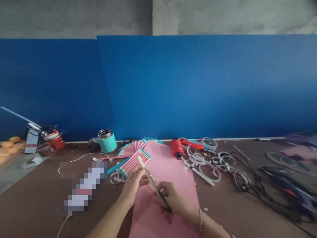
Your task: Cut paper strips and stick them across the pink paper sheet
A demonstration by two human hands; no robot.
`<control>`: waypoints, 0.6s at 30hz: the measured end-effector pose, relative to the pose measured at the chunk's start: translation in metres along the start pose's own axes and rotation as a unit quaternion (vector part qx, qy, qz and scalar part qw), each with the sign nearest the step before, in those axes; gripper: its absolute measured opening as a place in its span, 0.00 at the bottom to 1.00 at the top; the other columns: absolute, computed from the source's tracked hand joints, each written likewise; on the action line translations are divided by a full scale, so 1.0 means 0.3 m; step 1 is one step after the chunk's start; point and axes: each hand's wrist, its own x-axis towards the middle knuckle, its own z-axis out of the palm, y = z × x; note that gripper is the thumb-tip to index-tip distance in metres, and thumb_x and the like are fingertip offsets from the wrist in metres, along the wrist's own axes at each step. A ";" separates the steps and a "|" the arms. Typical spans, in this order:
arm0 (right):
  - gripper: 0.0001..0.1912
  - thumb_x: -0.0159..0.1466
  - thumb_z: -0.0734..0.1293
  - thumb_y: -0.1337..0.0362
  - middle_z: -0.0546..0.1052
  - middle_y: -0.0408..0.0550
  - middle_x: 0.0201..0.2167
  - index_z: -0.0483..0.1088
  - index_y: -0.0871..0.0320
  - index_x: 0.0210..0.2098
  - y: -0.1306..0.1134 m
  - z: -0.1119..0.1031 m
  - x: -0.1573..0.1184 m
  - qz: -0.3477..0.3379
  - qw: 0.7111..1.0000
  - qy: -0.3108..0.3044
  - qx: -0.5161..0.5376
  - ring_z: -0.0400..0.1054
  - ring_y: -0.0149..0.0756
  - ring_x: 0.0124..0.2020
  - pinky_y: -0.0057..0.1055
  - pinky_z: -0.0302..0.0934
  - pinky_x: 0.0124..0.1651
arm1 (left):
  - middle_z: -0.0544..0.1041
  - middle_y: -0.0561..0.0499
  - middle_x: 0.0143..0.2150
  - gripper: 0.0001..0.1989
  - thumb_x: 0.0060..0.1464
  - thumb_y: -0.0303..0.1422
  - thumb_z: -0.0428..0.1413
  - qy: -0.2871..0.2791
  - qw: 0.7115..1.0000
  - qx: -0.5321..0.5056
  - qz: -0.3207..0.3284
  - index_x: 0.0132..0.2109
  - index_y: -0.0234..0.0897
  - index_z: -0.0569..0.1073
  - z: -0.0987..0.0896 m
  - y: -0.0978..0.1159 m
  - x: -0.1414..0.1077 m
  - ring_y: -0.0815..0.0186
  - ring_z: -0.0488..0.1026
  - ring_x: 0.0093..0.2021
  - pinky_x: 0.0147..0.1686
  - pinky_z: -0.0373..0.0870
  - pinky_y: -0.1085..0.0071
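Note:
Dark-handled scissors (162, 197) are in my right hand (170, 197), fingers closed round the handles, blades pointing up and left. A cream strip (141, 162) rises beside the blades, pinched in my left hand (133, 183), whose fingers are bent close to the blade tips. Both hands are over a long pink sheet (170, 165) on the brown table. Just beyond my left hand lies a pleated pink piece with blue ends (135, 162), and behind it a pink paper fan (132, 147).
A red thread spool (176, 148) stands on the sheet's back right edge. White strip coils (210, 172) and black cables (257, 185) spread to the right. A teal cup (107, 140), a pixelated object (85, 188) and a red bucket (56, 139) are on the left. Behind stands a blue panel (185, 86).

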 end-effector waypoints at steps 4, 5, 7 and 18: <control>0.11 0.52 0.67 0.60 0.69 0.36 0.11 0.61 0.59 0.29 -0.008 0.000 -0.003 0.006 1.000 -0.003 -0.009 0.59 0.27 0.08 0.20 0.51 0.09 | 0.72 0.52 0.28 0.10 0.47 0.38 0.57 0.000 1.000 0.000 -0.001 0.30 0.36 0.67 -0.002 -0.001 0.002 0.66 0.74 0.31 0.31 0.71 0.71; 0.11 0.52 0.67 0.60 0.69 0.36 0.11 0.61 0.58 0.29 -0.008 -0.001 -0.003 0.007 1.000 -0.005 -0.011 0.60 0.27 0.08 0.20 0.51 0.09 | 0.72 0.52 0.28 0.10 0.48 0.37 0.57 -0.002 1.000 0.000 0.000 0.30 0.36 0.67 -0.002 0.000 0.003 0.66 0.74 0.31 0.31 0.71 0.71; 0.11 0.52 0.67 0.60 0.69 0.36 0.11 0.61 0.58 0.29 -0.009 -0.003 -0.004 0.009 1.000 -0.008 -0.011 0.60 0.27 0.08 0.20 0.51 0.09 | 0.71 0.53 0.27 0.09 0.48 0.37 0.57 -0.003 1.000 0.000 -0.001 0.30 0.36 0.66 -0.001 0.002 0.003 0.66 0.73 0.30 0.31 0.71 0.72; 0.11 0.52 0.66 0.61 0.71 0.38 0.13 0.62 0.60 0.31 -0.006 -0.002 -0.001 -0.012 1.000 -0.003 0.009 0.60 0.26 0.09 0.19 0.52 0.10 | 0.69 0.55 0.26 0.07 0.48 0.35 0.56 -0.023 1.000 -0.006 -0.016 0.32 0.36 0.68 0.004 -0.002 -0.004 0.69 0.72 0.29 0.31 0.72 0.72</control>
